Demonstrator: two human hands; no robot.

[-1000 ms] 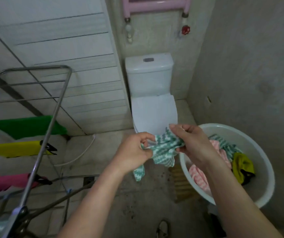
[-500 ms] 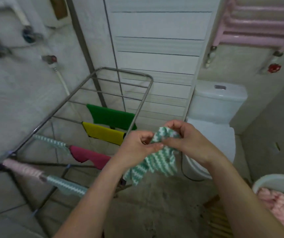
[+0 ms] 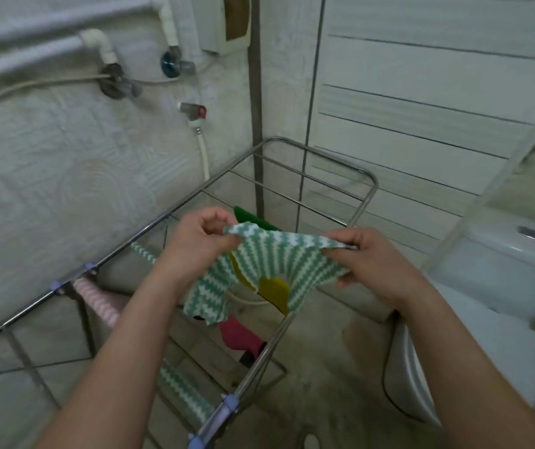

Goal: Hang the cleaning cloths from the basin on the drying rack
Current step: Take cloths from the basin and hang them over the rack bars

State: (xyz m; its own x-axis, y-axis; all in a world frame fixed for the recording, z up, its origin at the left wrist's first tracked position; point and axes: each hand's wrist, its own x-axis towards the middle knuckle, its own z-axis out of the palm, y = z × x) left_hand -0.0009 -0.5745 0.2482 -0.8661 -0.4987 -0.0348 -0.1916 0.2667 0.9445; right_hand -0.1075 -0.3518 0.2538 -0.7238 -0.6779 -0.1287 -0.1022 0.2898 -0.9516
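Striped cloth [image 3: 279, 257] is held above the rack [image 3: 259, 362], top edge stretched between both hands. Left hand [image 3: 201, 244] and right hand [image 3: 376, 264] each pinch an upper corner. Bare rails lie beyond the green cloth [image 3: 250, 218]; wall close left, toilet [image 3: 502, 264] right.

no readable text, labels, brands or numbers anywhere in view.

The drying rack [image 3: 365, 205] carries a green cloth [image 3: 253, 219], yellow cloth [image 3: 275, 290], magenta cloth [image 3: 239, 335], and a pink striped cloth [image 3: 97, 299] towards its near end.
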